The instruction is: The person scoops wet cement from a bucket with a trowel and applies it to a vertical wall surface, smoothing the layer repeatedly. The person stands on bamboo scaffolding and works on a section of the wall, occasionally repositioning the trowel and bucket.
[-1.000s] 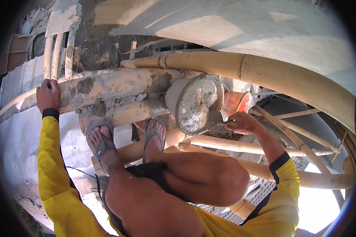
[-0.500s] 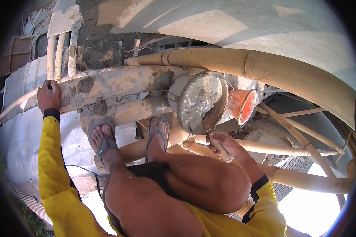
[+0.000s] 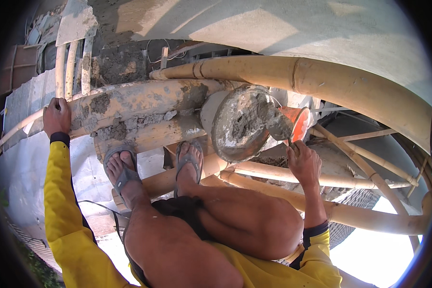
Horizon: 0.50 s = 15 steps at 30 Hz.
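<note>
- Yellow sleeves behind left hand and right hand
- Dark cuffs, closest at the left hand
- Grey thong sandals between the hands
- Dark cloth below them

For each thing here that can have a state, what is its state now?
Left hand: curled shut at the thin pole
Gray bucket: open, mortar inside
Mortar: wet-looking, lumpy
Right hand: closed around the trowel
Trowel: blade coated with mortar
Orange bucket: open, partly hidden
Sandals: worn
</note>
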Available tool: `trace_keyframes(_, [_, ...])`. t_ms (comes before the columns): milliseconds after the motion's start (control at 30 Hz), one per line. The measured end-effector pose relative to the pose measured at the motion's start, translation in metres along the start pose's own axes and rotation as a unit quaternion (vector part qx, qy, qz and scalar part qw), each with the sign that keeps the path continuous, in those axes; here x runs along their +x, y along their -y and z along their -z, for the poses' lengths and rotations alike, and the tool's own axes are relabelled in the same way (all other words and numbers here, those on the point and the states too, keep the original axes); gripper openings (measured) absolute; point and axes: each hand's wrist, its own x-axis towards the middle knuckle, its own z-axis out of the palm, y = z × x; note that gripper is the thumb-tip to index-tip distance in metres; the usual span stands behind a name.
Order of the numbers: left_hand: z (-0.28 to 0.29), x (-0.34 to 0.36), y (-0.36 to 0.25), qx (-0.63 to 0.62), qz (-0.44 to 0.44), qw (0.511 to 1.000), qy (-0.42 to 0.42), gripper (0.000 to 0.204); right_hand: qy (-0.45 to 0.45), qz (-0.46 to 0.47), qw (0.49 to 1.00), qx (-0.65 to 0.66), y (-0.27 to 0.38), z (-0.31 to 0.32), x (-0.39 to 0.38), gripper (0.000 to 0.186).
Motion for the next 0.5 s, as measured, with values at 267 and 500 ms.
trace_keyframes(267, [0.002,0.000,-0.003,0.004,0.008,1.000,-0.006,0.037,0.019,0.049,0.993,0.102,0.061,-0.047,0.012,0.023])
trace_keyframes(500, [0.000,-0.001,-0.004,0.014,0.007,1.000,-0.011,0.036,0.181,0.104,0.928,0.308,0.070,-0.049,-0.008,0.043])
